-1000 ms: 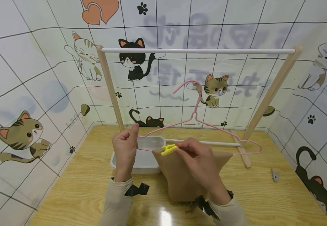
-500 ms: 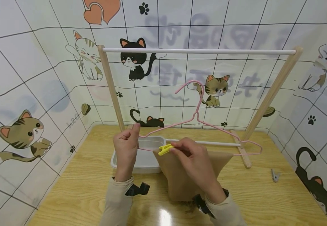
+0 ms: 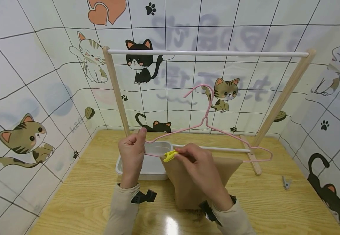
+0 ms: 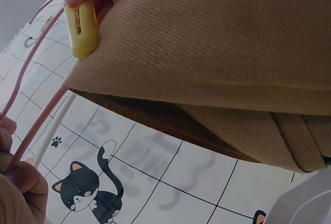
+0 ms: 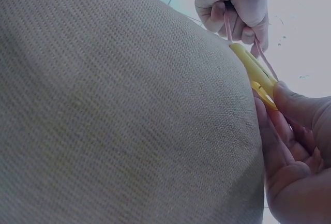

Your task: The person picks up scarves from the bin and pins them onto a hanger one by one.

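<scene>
A pink wire hanger (image 3: 181, 130) is held at its left end by my left hand (image 3: 131, 156), the fingers curled round the wire. Over its bottom bar hangs a brown cloth (image 3: 184, 186) with a fringed lower edge. My right hand (image 3: 202, 171) pinches a yellow clothespin (image 3: 170, 156) between thumb and fingers. In the left wrist view the clothespin (image 4: 83, 32) lies against the cloth (image 4: 207, 43) near its corner on the bar. The right wrist view has the clothespin (image 5: 254, 71) at the cloth's edge, close to my left hand (image 5: 232, 6).
Behind the hanger stands a wooden rack with a white top rod (image 3: 205, 53). A white tray (image 3: 152, 177) sits behind my left hand. One grey clothespin (image 3: 286, 182) lies on the table at the right. Cat-printed sheeting covers the walls.
My right hand has moved slightly left with the clothespin, bringing it to the cloth's left corner on the bar. The hanger's hook has shifted a little to the right.
</scene>
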`<state>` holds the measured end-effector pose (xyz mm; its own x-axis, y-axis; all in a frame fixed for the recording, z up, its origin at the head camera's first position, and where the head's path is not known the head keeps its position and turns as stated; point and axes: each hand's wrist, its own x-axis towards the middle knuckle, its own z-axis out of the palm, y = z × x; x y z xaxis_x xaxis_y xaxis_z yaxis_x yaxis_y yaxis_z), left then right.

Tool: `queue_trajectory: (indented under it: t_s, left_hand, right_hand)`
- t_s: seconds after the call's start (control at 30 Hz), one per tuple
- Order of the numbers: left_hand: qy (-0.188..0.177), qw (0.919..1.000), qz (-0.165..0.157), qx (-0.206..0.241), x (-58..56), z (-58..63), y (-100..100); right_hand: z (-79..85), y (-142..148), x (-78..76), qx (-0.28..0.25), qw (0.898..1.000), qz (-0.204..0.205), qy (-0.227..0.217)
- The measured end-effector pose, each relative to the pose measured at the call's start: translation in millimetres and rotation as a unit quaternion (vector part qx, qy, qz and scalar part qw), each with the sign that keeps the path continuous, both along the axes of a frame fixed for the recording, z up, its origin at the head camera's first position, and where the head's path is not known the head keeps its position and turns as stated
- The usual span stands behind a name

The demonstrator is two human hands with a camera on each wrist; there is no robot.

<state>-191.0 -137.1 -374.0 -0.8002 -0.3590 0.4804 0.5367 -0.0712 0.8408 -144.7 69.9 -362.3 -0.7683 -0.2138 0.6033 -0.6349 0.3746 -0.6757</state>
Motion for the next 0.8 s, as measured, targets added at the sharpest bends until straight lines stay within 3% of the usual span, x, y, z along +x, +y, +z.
queue_trajectory:
  t_s: [0.37, 0.8]
  left_hand:
    - [0.005, 1.0, -0.006, 0.004, -0.1, 1.5, 1.7]
    - [0.019, 0.9998, -0.01, -0.001, -3.8, -4.9, 1.6]
  right_hand:
    - [3.0, -2.7, 0.0, 0.022, 1.0, -0.013, 0.004]
    - [0.4, -5.1, -2.3, 0.044, 0.999, -0.021, 0.02]
